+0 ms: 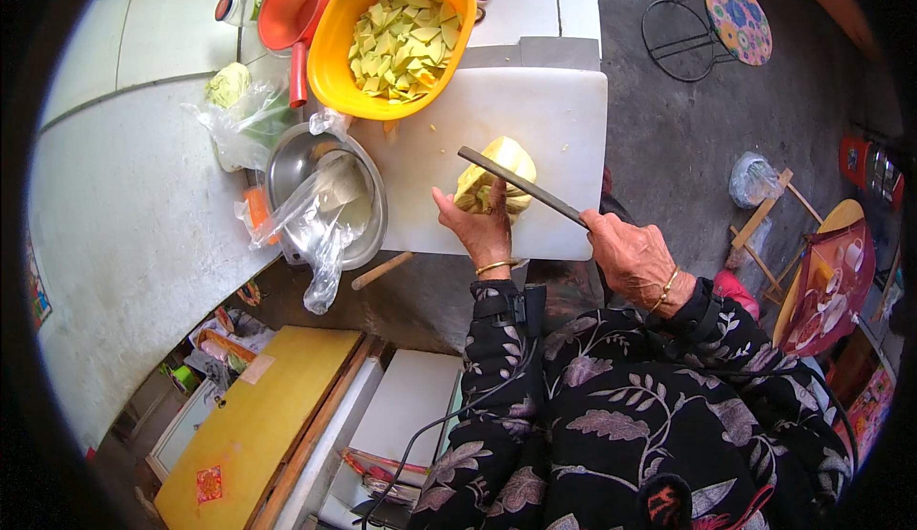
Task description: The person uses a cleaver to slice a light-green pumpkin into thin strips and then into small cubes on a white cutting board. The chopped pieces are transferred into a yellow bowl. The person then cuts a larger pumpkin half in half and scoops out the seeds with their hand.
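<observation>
A pale yellow squash, partly peeled or cut, rests on the white cutting board. My left hand grips its near side, thumb lying over the stem end; some of its fingers are hidden. In my right hand is a kitchen knife, seen spine-up. The blade lies across the top of the squash, pointing to the upper left; how deep its edge sits is hidden. Beyond the board's far left corner stands a yellow plastic basin holding many thin greenish-yellow slices.
Left of the board sits a steel bowl with a clear plastic bag draped over it. A red dipper, a glass jar and a bagged cabbage stand farther off. A round stool is on the floor.
</observation>
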Demonstrator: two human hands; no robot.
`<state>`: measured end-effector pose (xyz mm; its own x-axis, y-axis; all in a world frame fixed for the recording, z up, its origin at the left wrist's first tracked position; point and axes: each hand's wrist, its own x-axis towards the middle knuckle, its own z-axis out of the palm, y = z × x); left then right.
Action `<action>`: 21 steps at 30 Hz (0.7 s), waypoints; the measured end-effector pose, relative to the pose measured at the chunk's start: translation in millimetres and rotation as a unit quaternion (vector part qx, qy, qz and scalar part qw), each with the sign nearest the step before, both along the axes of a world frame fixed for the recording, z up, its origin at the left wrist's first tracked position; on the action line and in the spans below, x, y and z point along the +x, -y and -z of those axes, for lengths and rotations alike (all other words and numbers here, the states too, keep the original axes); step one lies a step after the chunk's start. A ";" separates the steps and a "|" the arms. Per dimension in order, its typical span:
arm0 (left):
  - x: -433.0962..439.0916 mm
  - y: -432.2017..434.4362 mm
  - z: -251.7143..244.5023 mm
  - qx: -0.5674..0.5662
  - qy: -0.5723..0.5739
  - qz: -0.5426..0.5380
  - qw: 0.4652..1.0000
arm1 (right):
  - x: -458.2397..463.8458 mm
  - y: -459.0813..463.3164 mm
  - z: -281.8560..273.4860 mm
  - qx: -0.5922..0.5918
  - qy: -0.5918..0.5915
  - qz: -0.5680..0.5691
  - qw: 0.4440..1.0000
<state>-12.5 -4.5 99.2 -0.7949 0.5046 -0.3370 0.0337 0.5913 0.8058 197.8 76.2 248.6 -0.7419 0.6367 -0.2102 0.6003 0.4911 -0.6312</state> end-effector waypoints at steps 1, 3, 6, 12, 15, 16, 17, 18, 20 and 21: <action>0.5 1.0 -0.4 0.010 0.012 0.000 1.000 | -0.5 0.1 0.1 0.000 -0.003 0.000 1.000; 2.2 2.4 -1.2 0.015 0.025 0.001 1.000 | -1.3 0.1 0.3 0.012 -0.015 0.008 1.000; 6.4 2.8 -4.7 0.002 0.016 0.001 1.000 | -1.1 -1.1 1.6 0.015 -0.017 0.018 1.000; 11.9 -1.6 -17.2 0.000 0.016 0.014 1.000 | 2.0 -3.4 5.4 0.018 -0.021 0.038 0.999; 9.5 -3.7 -24.3 0.002 0.004 0.041 0.999 | 3.3 -3.6 6.8 0.018 -0.022 0.041 0.999; 9.0 -5.2 -26.7 -0.023 -0.014 0.050 0.998 | 3.5 -3.8 7.3 0.018 -0.021 0.041 0.999; 9.0 -6.6 -29.3 0.009 -0.006 0.062 0.998 | 3.9 -3.9 7.6 0.018 -0.026 0.044 0.999; 8.8 -8.7 -31.7 0.017 -0.011 0.074 0.997 | 4.0 -4.2 8.2 0.019 -0.030 0.047 0.998; 9.8 -12.0 -36.5 0.038 -0.008 0.091 0.995 | 4.6 -4.9 9.2 0.022 -0.038 0.052 0.998; 10.7 -13.3 -38.3 0.050 0.001 0.097 0.994 | 4.9 -5.5 9.9 0.024 -0.041 0.054 0.997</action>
<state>-1.8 8.7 137.5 -0.6784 0.6795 -0.2792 0.1368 0.4903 0.8608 202.7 81.7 238.7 -0.6815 0.7222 -0.1184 0.5989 0.4573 -0.6575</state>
